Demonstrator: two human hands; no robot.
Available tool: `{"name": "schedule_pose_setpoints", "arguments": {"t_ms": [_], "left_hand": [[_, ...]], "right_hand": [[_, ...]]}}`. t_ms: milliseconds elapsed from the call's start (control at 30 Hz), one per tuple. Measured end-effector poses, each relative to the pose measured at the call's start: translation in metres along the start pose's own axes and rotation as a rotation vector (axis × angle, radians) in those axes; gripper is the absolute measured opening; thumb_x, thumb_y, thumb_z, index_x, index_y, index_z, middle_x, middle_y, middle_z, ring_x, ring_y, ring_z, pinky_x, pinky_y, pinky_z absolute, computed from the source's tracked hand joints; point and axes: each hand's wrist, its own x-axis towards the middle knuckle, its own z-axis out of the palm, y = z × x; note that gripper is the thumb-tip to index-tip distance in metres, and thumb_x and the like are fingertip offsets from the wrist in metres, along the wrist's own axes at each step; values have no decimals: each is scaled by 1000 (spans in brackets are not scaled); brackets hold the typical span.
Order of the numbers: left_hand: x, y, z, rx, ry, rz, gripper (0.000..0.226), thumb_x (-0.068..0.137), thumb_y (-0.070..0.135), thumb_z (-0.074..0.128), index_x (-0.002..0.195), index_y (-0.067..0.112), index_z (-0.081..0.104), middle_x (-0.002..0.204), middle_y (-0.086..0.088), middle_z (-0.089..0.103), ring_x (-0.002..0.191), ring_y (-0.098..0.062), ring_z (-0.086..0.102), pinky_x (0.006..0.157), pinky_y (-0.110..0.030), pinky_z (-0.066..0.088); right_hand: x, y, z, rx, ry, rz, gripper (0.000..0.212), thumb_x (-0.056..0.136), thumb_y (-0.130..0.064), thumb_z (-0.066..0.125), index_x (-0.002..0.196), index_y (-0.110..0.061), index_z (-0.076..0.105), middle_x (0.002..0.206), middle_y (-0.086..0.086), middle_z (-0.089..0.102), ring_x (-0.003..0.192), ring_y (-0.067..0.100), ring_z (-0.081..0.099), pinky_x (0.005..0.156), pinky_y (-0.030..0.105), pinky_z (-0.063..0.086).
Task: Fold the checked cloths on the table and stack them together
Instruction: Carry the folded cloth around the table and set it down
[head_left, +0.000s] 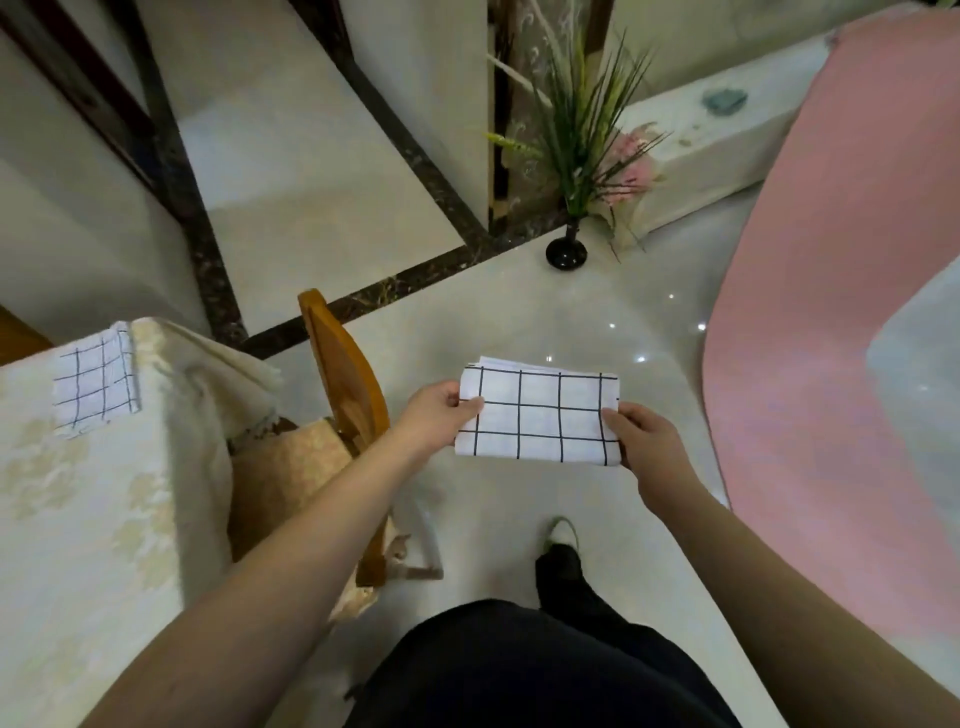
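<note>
Two checked cloths are in view. We hold one cloth, already folded into a thick rectangle, out in the air over the floor, well apart from the surface. Our left hand pinches its left edge, thumb on top, and our right hand pinches the right edge the same way, so each grip is clamped on the cloth. Held at both ends and kept level, the layers stay aligned and do not fall open; we judge the folding of this one is done, or one last fold remains.

The second cloth lies folded flat near the far corner of the surface, beside the edge. That looks like the start of the stack, so we take it that the held cloth belongs on top of it, which means turning left.

The surface wears a cream patterned covering that hangs over its side. A wooden chair stands just beside it. The floor is glossy pale tile with dark bands. A black vase of grass stands on it farther off, and a pink mat curves along the right.
</note>
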Motion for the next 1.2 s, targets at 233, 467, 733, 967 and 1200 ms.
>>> {"name": "schedule_pose_setpoints", "arguments": {"t_ms": [233, 467, 733, 967, 1200], "left_hand": [[55, 39, -19, -84, 159, -75, 8, 94, 15, 61, 101, 13, 65, 91, -7, 71, 71, -14, 66, 56, -21, 55], [84, 66, -53, -107, 325, -122, 21, 95, 25, 59, 112, 15, 65, 102, -3, 71, 89, -17, 69, 68, -25, 56], [143, 69, -127, -161, 473, -155, 23, 94, 28, 59, 114, 19, 64, 102, 3, 72, 92, -11, 69, 79, -29, 57], [189, 73, -202, -310, 584, -148, 16, 94, 28, 60, 105, 19, 67, 95, 1, 74, 87, -15, 71, 85, -37, 57], [221, 67, -259, -370, 676, -208, 12, 94, 27, 60, 104, 23, 65, 93, 3, 74, 83, -11, 71, 74, -26, 56]], "right_hand": [[122, -49, 31, -108, -168, -22, 9, 90, -16, 64, 92, -15, 72, 93, 4, 73, 83, 17, 66, 83, 39, 54], [196, -100, 84, -196, -386, -39, 10, 91, -13, 62, 96, -10, 71, 91, 8, 72, 81, 21, 67, 76, 38, 57], [279, -135, 186, -336, -539, -36, 20, 84, -30, 68, 99, -17, 72, 97, 6, 73, 93, 26, 69, 88, 47, 56], [316, -177, 284, -383, -624, -71, 10, 93, -18, 60, 94, -18, 71, 93, 5, 73, 83, 19, 70, 71, 31, 55], [349, -199, 367, -438, -711, -57, 10, 92, -18, 62, 95, -20, 71, 96, 3, 74, 90, 21, 70, 83, 36, 56]]}}
